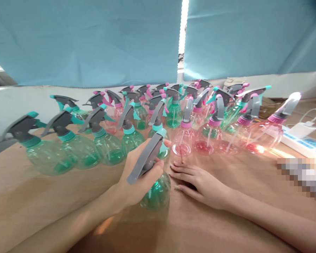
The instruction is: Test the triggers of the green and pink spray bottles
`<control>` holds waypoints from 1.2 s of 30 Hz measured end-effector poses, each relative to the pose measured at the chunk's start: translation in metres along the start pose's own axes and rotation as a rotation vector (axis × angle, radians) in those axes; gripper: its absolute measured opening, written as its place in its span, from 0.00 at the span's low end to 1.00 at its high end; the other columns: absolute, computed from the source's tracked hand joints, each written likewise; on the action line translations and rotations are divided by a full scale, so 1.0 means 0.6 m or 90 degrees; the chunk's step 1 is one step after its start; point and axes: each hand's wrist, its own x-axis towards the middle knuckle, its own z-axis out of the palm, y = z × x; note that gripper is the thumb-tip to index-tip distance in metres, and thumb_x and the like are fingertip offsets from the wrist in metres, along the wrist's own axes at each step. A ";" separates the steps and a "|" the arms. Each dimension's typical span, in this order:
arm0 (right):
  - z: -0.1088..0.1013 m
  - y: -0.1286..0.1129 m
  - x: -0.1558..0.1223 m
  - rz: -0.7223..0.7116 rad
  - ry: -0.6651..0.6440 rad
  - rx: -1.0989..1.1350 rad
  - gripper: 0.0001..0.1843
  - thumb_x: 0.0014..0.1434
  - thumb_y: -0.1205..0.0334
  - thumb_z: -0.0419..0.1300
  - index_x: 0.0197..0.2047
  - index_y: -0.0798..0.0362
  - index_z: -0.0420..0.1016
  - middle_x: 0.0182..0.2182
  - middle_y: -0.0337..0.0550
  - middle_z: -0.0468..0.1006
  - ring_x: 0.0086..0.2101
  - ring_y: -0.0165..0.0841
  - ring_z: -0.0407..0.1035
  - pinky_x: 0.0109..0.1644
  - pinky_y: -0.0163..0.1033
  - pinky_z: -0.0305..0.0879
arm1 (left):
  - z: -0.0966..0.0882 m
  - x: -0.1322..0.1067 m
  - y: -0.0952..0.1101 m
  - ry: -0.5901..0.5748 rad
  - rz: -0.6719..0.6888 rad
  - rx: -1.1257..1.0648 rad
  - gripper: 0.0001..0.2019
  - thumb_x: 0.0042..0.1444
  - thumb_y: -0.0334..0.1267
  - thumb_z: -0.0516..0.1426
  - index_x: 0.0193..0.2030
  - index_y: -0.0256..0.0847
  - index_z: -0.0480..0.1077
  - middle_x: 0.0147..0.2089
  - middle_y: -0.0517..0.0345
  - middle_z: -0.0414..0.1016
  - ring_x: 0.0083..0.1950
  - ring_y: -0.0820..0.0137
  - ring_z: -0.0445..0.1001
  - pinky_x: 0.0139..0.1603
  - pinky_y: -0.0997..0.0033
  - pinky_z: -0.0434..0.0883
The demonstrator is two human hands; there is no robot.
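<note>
My left hand (137,175) is wrapped round the neck of a green spray bottle (156,193) with a grey and teal trigger head. That bottle stands near the front of the table, in front of the others, and my fingers partly cover its neck. To its right, my right hand (200,181) rests palm down on the tabletop, fingers stretched toward a pink spray bottle (183,140), holding nothing. A row of green spray bottles (109,149) runs off to the left. Pink spray bottles (208,138) line up to the right.
Behind the front row stand several more green and pink bottles (173,114). A white power strip (305,142) with a plugged-in charger (304,129) lies at the right. Blue sheeting (94,42) hangs at the back. The wooden table (213,232) spans the foreground.
</note>
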 end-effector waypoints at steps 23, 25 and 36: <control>0.002 0.003 0.000 -0.011 0.007 -0.002 0.23 0.69 0.54 0.51 0.62 0.53 0.68 0.61 0.49 0.70 0.61 0.40 0.63 0.65 0.51 0.59 | -0.011 0.004 0.001 -0.046 -0.024 -0.048 0.06 0.52 0.35 0.50 0.37 0.44 0.65 0.22 0.69 0.53 0.20 0.74 0.52 0.24 0.71 0.56; 0.001 0.003 0.000 -0.011 0.008 -0.003 0.23 0.69 0.54 0.51 0.62 0.53 0.68 0.60 0.49 0.70 0.61 0.40 0.63 0.65 0.50 0.60 | -0.013 0.004 0.003 -0.053 -0.034 -0.048 0.05 0.52 0.35 0.50 0.36 0.44 0.64 0.23 0.68 0.55 0.21 0.74 0.52 0.25 0.71 0.56; -0.001 0.000 0.000 -0.006 0.006 -0.003 0.23 0.68 0.55 0.52 0.62 0.53 0.68 0.61 0.49 0.70 0.61 0.40 0.63 0.65 0.49 0.59 | -0.005 -0.001 -0.007 -0.032 -0.056 -0.087 0.17 0.51 0.33 0.54 0.49 0.49 0.67 0.25 0.68 0.61 0.22 0.73 0.60 0.27 0.71 0.64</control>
